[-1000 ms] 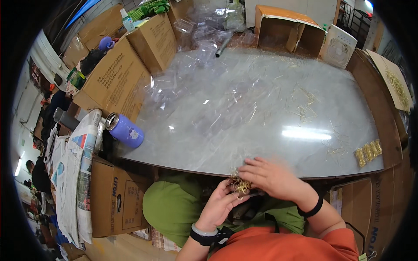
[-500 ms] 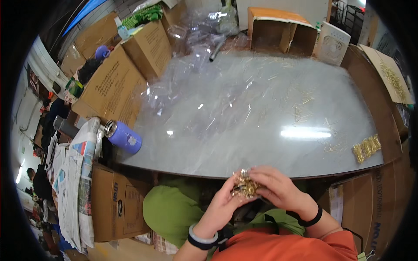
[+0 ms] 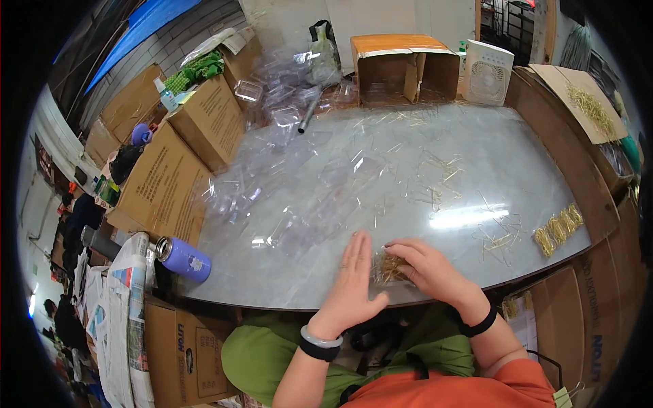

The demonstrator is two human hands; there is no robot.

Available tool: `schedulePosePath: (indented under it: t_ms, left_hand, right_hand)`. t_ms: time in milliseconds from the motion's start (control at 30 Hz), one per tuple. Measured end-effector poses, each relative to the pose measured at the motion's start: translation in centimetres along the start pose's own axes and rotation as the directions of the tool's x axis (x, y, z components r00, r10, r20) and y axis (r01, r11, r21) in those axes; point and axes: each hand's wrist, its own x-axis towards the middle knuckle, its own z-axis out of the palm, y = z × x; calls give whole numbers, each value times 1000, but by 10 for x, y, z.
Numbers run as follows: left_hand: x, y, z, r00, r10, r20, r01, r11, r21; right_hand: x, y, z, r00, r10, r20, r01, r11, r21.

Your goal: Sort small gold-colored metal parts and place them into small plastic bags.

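A bundle of thin gold wire pins (image 3: 390,267) is at the near edge of the grey table (image 3: 306,204), with what looks like clear plastic around it. My right hand (image 3: 435,274) curls over the bundle from the right, fingertips pressing on it. To its left, my left hand (image 3: 348,285) lies flat with fingers stretched forward and thumb apart, holding nothing. Loose gold pins (image 3: 500,234) are scattered beyond my right hand. Further right lie several gold pin bundles (image 3: 559,229) in a row.
A purple bottle (image 3: 183,260) without a lid stands at the left edge. Clear plastic boxes (image 3: 282,95) pile up at the far left, near a dark tube (image 3: 309,115). Cardboard boxes (image 3: 163,180) line the left side. A white fan (image 3: 488,73) and an orange-topped box (image 3: 406,46) stand behind.
Both hands have moved forward from above my lap onto the table edge, bringing the bundle down there. My left hand has let go of it and flattened out. The view has shifted.
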Motion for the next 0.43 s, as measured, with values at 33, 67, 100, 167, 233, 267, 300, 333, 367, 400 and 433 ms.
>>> schedulePosePath:
  t_ms: [33,67,100,167,233,267,300,333,367,400,433]
  left_hand:
    - [4,1,3,998,52,29,-52,999,3]
    - [6,-1,6,997,58,42,-57,998,-16]
    - [9,-4,10,996,65,55,-63,997,-34]
    - [9,-10,15,994,71,87,-68,997,-41]
    - [7,-13,17,990,74,123,-73,997,-12]
    - [7,-13,18,992,69,105,-66,997,-32]
    - [7,-13,18,994,63,86,-59,997,-50]
    - [7,-11,19,996,58,66,-53,996,-70]
    - [6,-11,19,995,53,79,-48,997,-65]
    - [5,-10,19,995,48,91,-43,997,-59]
    - [5,-10,19,994,42,103,-36,998,-50]
  right_hand:
    - [1,-1,-2,1000,15,19,-16,999,49]
    - [2,-4,-6,1000,17,-5,-17,995,98]
    - [2,-9,-12,999,21,-29,-17,989,146]
    - [0,-15,-20,999,24,-42,-19,992,125]
    - [-8,-16,-29,1000,18,-23,-18,1000,-14]
    - [-14,-9,-28,997,75,18,-75,997,-7]
    - [-21,2,-24,990,130,60,-130,991,-1]
    - [-27,10,-22,978,184,103,-185,983,0]
    - [-31,17,-23,951,267,157,-284,954,94]
    - [-34,24,-25,914,341,218,-381,906,182]
    - [-35,24,-24,913,344,218,-385,905,183]
